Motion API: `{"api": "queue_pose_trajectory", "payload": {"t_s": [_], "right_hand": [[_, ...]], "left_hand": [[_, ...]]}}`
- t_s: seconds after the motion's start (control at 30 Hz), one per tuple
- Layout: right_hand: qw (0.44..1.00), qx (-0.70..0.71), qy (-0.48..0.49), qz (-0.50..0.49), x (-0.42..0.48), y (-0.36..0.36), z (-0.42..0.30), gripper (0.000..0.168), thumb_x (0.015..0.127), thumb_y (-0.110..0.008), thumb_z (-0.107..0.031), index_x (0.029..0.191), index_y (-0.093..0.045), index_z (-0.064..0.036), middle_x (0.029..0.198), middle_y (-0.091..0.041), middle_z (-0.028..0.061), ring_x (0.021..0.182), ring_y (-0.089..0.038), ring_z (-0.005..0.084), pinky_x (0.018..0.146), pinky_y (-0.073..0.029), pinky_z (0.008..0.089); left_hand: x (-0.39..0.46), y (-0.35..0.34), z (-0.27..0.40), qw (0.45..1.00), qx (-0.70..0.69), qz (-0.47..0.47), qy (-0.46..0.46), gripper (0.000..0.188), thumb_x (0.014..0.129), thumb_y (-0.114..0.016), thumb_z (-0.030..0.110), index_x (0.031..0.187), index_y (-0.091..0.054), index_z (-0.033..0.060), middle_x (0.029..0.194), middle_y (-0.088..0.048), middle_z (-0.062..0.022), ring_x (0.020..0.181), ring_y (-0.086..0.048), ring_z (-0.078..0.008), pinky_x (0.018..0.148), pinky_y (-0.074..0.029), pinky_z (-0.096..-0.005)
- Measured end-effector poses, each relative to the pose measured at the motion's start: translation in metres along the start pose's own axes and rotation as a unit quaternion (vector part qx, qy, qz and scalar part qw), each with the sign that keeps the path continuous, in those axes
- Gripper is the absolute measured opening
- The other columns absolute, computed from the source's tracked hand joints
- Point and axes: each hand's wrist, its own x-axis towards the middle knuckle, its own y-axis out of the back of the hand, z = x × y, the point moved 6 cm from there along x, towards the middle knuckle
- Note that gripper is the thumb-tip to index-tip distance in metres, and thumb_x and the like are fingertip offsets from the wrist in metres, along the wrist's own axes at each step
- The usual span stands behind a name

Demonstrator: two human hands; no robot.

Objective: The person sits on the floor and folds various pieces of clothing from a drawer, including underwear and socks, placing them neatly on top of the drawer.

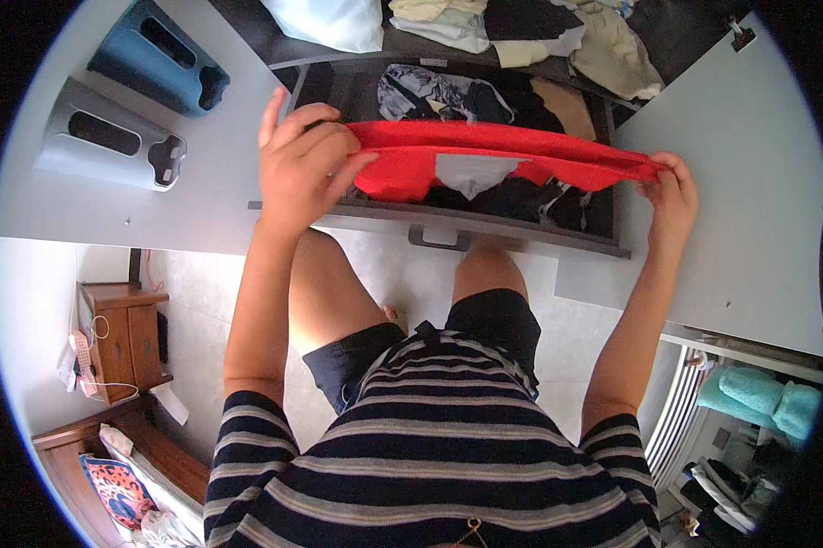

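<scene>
A red piece of cloth [507, 139], probably a garment, is stretched lengthwise across an open dark drawer [384, 214]. My left hand [305, 161] pinches its left end, with some fingers raised. At the other end, my right hand [673, 181] grips the cloth's corner between thumb and fingers. A grey patch [480, 171] shows below the red edge; I cannot tell whether it belongs to the cloth or lies in the drawer. Behind the cloth, a black-and-white patterned garment [439, 92] and a tan piece [565, 103] lie in the drawer, partly hidden.
Cabinet doors [220, 164] stand open on both sides, the left one carrying two plastic holders [110, 137]. Folded clothes [446, 24] rest on the shelf above the drawer. A wooden cabinet [127, 342] is at the left, and turquoise towels [754, 397] are at the right.
</scene>
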Motion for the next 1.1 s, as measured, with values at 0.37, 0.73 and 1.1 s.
{"api": "queue_pose_trajectory", "payload": {"t_s": [0.37, 0.73, 1.1], "right_hand": [[0.988, -0.081, -0.054, -0.123, -0.12, -0.022, 0.011, 0.02, 0.097, -0.051, 0.0, 0.11, -0.066, -0.002, 0.085, -0.065, 0.004, 0.066, -0.06, 0.0101, 0.061, -0.049, 0.0236], [0.971, -0.194, 0.027, -0.137, -0.146, -0.039, -0.016, 0.018, 0.08, -0.068, 0.003, 0.097, -0.067, -0.002, 0.092, -0.066, 0.0063, 0.083, -0.061, 0.0159, 0.077, -0.048, 0.0283], [0.963, -0.235, 0.127, 0.041, -0.069, -0.038, -0.038, 0.032, 0.074, -0.062, 0.011, 0.101, -0.067, -0.005, 0.09, -0.061, 0.0039, 0.079, -0.057, 0.0133, 0.07, -0.045, 0.0249]], "left_hand": [[-0.103, -0.039, 0.006, 0.94, -0.024, -0.115, 0.321, 0.02, 0.086, -0.074, 0.016, 0.104, -0.073, 0.0072, 0.089, -0.073, -0.0105, 0.082, -0.067, -0.0302, 0.079, -0.052, -0.0411], [-0.099, -0.072, -0.014, 0.937, -0.045, -0.219, 0.269, 0.02, 0.073, -0.08, 0.025, 0.084, -0.073, 0.0097, 0.073, -0.068, -0.008, 0.076, -0.064, -0.0304, 0.07, -0.05, -0.0436], [-0.087, -0.079, -0.104, 0.765, -0.352, 0.254, 0.477, 0.011, 0.091, -0.062, 0.009, 0.084, -0.069, 0.0037, 0.071, -0.058, 0.0037, 0.063, -0.051, -0.0061, 0.056, -0.039, -0.0231]]}}
